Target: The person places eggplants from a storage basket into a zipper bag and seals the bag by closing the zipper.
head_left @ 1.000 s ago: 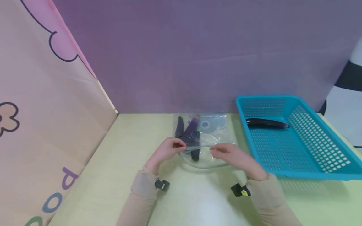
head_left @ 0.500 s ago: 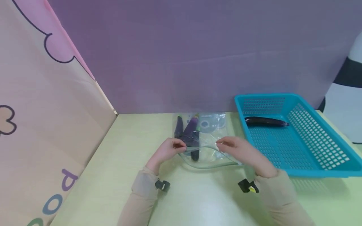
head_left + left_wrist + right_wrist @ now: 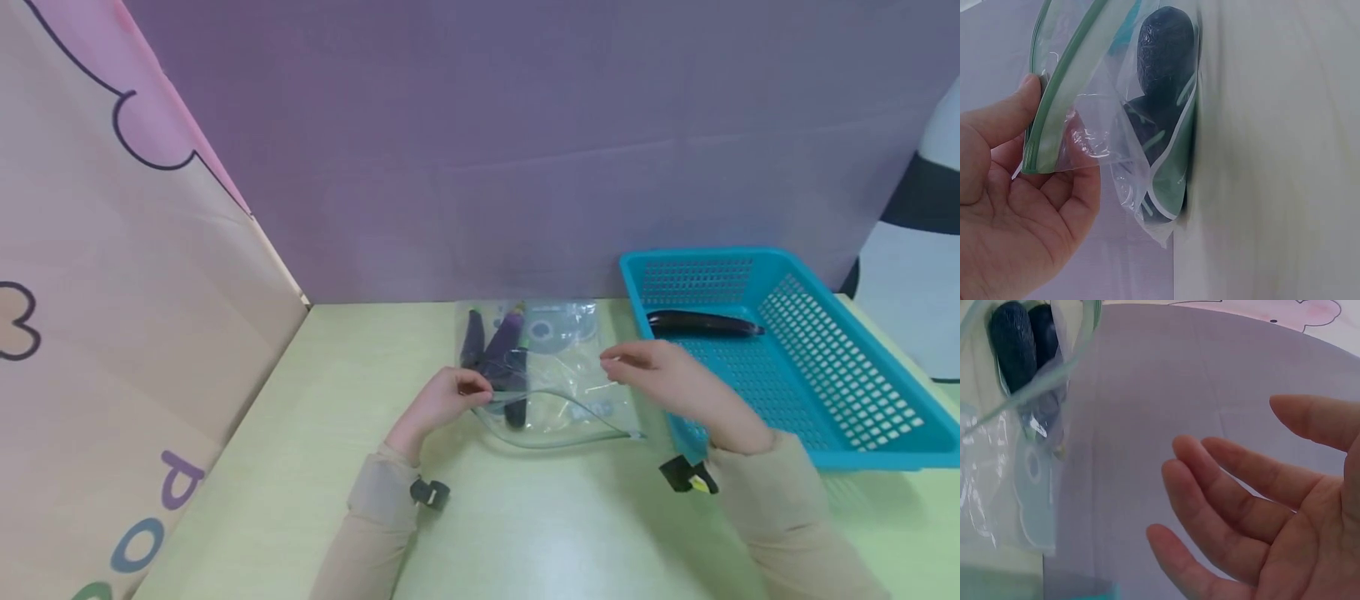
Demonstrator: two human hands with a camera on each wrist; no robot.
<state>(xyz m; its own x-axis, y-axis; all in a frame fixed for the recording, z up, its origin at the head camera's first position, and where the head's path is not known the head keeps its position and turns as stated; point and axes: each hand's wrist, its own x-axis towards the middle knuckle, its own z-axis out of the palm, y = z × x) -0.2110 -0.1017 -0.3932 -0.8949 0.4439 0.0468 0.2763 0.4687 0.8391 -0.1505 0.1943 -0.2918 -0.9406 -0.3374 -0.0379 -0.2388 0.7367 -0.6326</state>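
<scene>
A clear zip bag [image 3: 562, 367] with a green zip edge lies at the back of the table, its mouth spread apart. Inside it, towards the left, are several eggplants [image 3: 504, 342]. My left hand [image 3: 442, 404] pinches the left corner of the zip edge between thumb and fingers, as the left wrist view shows at the green strip [image 3: 1066, 81]. My right hand [image 3: 667, 379] is off the bag, between it and the blue basket, in the air. In the right wrist view its fingers [image 3: 1229, 519] are loosely bent and hold nothing.
On the right stands a blue plastic basket [image 3: 847, 460] with one dark eggplant [image 3: 705, 323] in it. A purple backdrop [image 3: 480, 167] rises behind the pale table [image 3: 495, 525], and a printed sheet [image 3: 150, 292] borders its left side.
My right hand has let go of the bag's edge and moved right and up towards the basket. The bag's mouth has widened; my left hand has stayed at its corner.
</scene>
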